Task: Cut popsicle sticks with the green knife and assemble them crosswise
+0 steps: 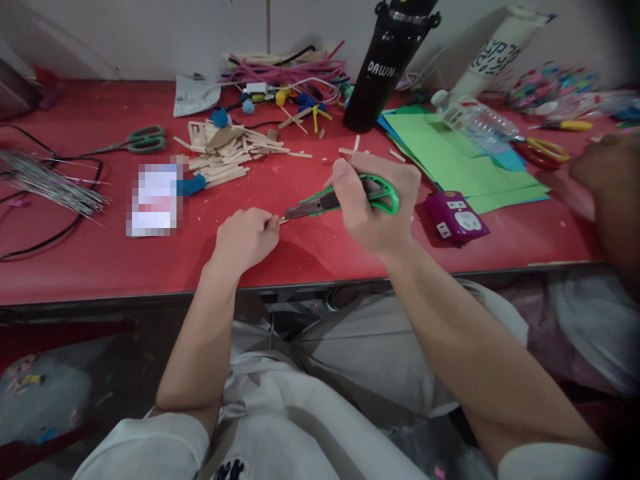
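In my right hand [377, 207] is a green box cutter [320, 201], its blade end angled down to the left. My left hand [245, 237] rests closed on the red tabletop, pinching a small wooden stick [283, 221] of which only a short end shows. The cutter's tip meets or nearly meets that end; I cannot tell which. Just beyond my hands lies a loose heap of thin wooden sticks [235, 150], with several short offcuts near my right hand.
Scissors [145, 140], thin metal wires [55, 183] and a blurred-out white item [154, 200] lie left. A black bottle [383, 70] stands at the back. Green paper sheets [460, 157], a purple socket adapter [455, 219] and another person's arm [613, 200] are right.
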`<state>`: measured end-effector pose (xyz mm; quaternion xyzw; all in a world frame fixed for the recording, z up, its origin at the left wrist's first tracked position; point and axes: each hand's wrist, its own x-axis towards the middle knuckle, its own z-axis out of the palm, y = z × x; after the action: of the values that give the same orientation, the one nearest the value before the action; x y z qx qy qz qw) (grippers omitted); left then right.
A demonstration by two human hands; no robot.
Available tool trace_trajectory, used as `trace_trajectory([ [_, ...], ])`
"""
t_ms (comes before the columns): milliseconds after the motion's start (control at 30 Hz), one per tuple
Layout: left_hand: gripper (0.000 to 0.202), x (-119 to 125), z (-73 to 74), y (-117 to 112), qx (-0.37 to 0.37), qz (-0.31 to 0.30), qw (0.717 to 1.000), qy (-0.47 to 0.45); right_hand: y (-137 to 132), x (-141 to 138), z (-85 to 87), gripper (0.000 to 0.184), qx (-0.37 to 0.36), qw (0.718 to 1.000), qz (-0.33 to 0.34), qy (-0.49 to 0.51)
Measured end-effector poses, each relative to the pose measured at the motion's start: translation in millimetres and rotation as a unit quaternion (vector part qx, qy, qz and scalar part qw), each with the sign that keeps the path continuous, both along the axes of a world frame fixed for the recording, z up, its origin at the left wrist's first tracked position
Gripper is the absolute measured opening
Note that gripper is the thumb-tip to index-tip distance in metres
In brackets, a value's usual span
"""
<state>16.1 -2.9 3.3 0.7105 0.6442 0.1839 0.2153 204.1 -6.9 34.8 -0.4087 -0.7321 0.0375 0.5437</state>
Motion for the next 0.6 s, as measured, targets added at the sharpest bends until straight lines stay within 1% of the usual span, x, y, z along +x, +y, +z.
trace_trajectory([
  [133,0.039,-0.3,0.3,0.0,-0.015,-0.002,1.0,0.012,0.8,-0.3,0.2,0.039,0.01,1.0,0.008,0.01],
  [233,0.041,-0.9,-1.0,0.8,-0.004,-0.003,1.0,0.031,0.9,-1.0,0.3,0.038,0.01,1.0,0.012,0.016],
  [433,0.04,1.7,-1.8,-0.5,0.018,-0.002,0.996,0.084,3.8,0.5,-3.7,0.038,0.005,1.0,0.004,-0.004],
  [600,0.036,5.4,3.8,-3.1,-0.039,0.036,0.989,0.137,8.3,2.3,-6.3,0.042,-0.017,0.999,0.029,-0.006],
])
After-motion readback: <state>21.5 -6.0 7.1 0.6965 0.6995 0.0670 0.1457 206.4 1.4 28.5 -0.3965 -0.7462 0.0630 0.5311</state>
